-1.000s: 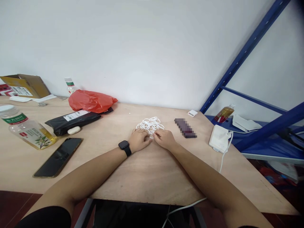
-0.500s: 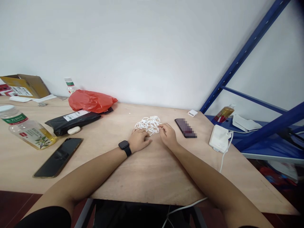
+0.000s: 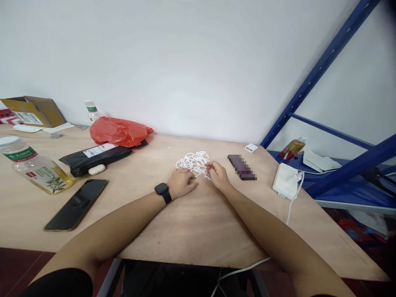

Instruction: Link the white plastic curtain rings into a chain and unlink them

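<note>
A small heap of tangled white cord (image 3: 193,160), in thin loops, lies on the wooden table (image 3: 185,222) in front of me. My left hand (image 3: 181,182), with a black watch (image 3: 161,189) on its wrist, rests palm down at the heap's near left edge. Its fingers are loosely bent against the loops, and the thumb is a little apart. At the heap's right edge my right hand (image 3: 217,174) has thumb and forefinger pinched on a strand of the cord. A short piece hangs below these fingertips to the tabletop. The other right fingers are curled.
Right of the heap lie a dark phone (image 3: 241,167), a white multi-port charger (image 3: 251,147) and a white power strip (image 3: 287,181). On the left are another phone (image 3: 76,205), a bottle (image 3: 37,169), a black parcel (image 3: 97,159) and a red bag (image 3: 120,131). Blue shelving (image 3: 318,68) stands at right.
My right hand has shifted very slightly, and a loose piece of white cord now shows below its fingertips. The left hand has stayed in place.
</note>
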